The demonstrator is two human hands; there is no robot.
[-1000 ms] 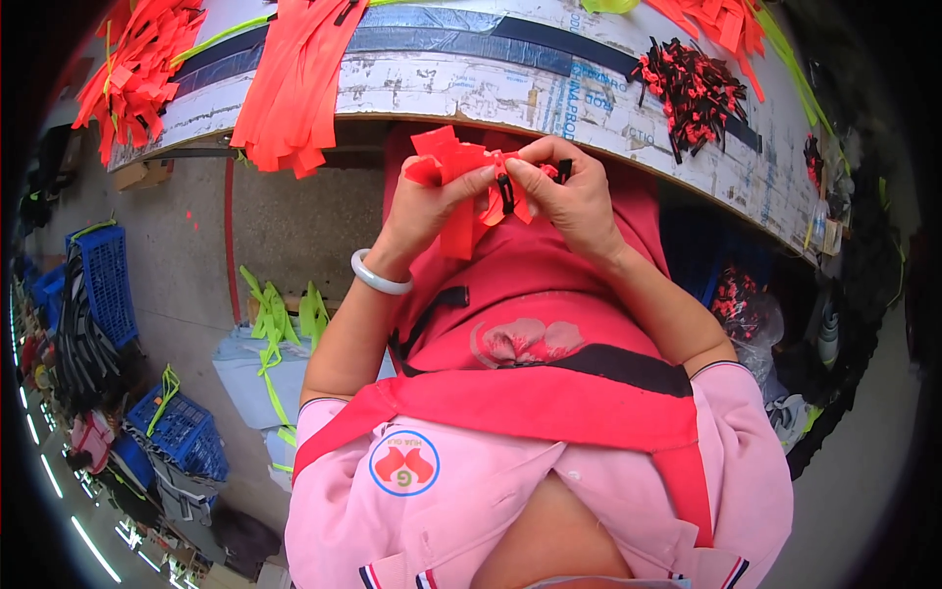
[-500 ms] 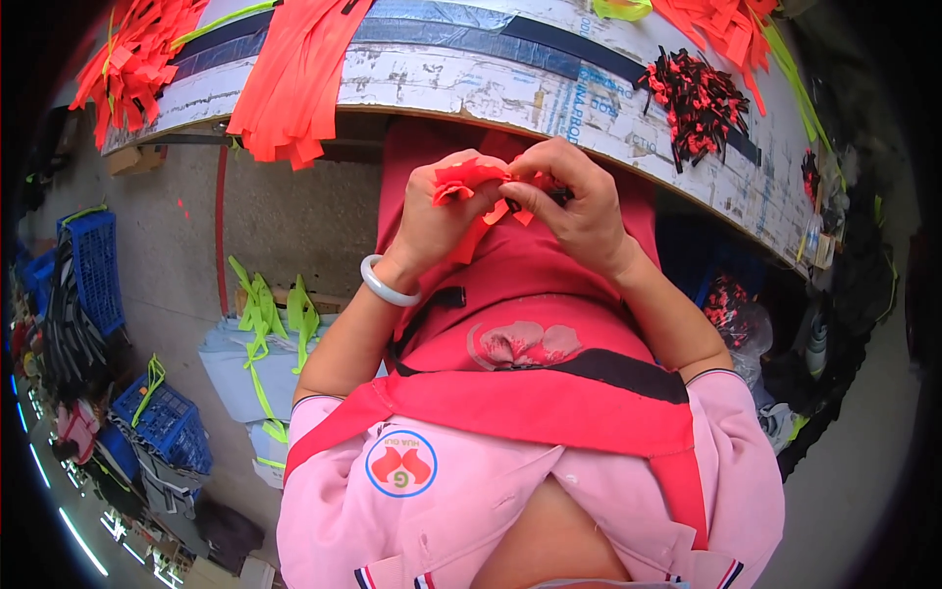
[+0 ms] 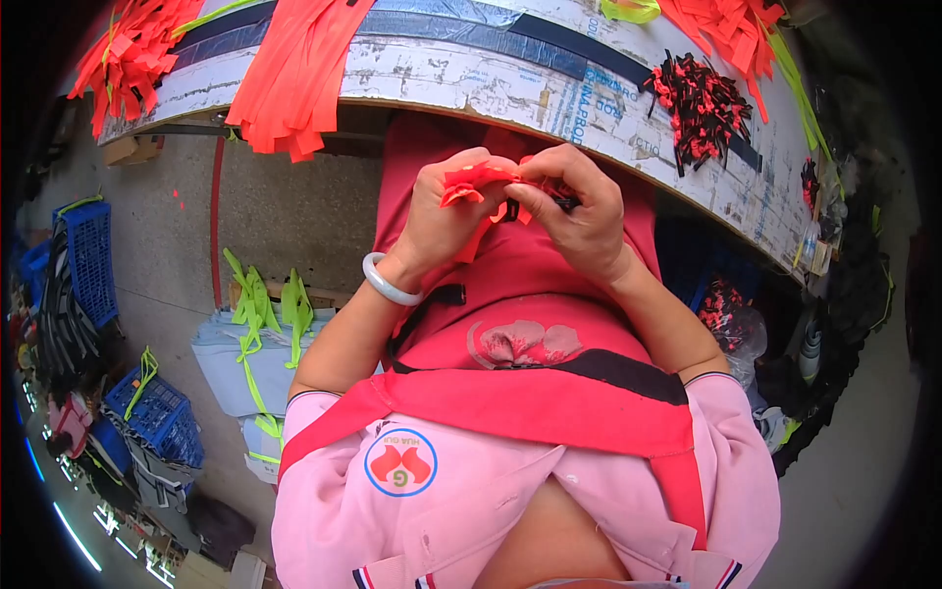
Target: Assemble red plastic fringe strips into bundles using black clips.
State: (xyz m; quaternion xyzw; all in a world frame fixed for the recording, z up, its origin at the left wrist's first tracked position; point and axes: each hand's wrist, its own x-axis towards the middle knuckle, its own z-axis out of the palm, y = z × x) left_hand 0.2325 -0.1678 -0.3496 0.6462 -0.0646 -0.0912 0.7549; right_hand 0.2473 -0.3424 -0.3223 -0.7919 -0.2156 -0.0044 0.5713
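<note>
Close together over my red apron, both hands work at the near edge of the table. My left hand [image 3: 442,211] is closed round a bunch of orange-red fabric strips [image 3: 476,181], whose ends stick out above the fingers. With thumb and fingers pinched at the strips, my right hand [image 3: 581,206] also has small black-and-red pieces [image 3: 561,196] partly hidden in its palm. A dark bit shows between the two hands. On the table to the right lies a pile of small black-and-red pieces [image 3: 697,110].
Long orange-red strips [image 3: 299,79] hang over the edge of the worn white table [image 3: 442,83]. More strips lie at its far left and far right. Blue crates [image 3: 157,417] and light-blue cloth with lime ties [image 3: 231,358] stand at left. A plastic bag [image 3: 746,334] sits below right.
Both hands stay pinched close together, and the strip ends in the left hand have shifted slightly right. The view has moved a little.
</note>
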